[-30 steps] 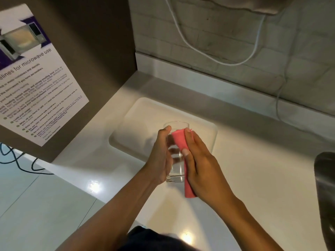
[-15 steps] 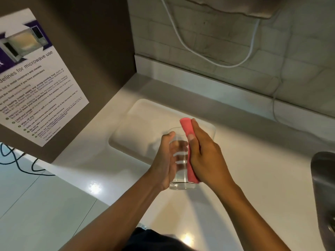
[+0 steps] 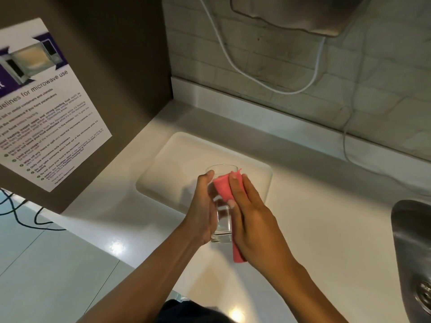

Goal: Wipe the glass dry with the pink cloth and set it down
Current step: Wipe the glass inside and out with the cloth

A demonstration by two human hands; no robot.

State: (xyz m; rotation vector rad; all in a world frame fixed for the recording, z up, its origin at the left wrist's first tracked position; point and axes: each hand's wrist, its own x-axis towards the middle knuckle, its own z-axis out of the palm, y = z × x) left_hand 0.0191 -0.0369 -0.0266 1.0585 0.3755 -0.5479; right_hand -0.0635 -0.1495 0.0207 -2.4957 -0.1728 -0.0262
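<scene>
Pink cloth (image 3: 222,186) lower now against smooth glass (image 3: 221,217).

One glass (image 3: 221,213), one pink cloth (image 3: 224,190), two hands (image 3: 251,220), one poster (image 3: 44,108).

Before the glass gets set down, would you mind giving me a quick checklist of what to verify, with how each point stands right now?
1. Glass firmly held: ok, the left hand wraps its side.
2. Pink cloth on the glass: ok, the right hand presses it against the wall near the rim.
3. Glass fully dry: cannot tell, any droplets are too small to see.
4. Glass upright: ok, mouth up, only slightly tilted.
5. Landing spot free: ok, bare countertop lies beside the hands.
6. Distance from the sink: ok, it sits well off to the right.
</scene>
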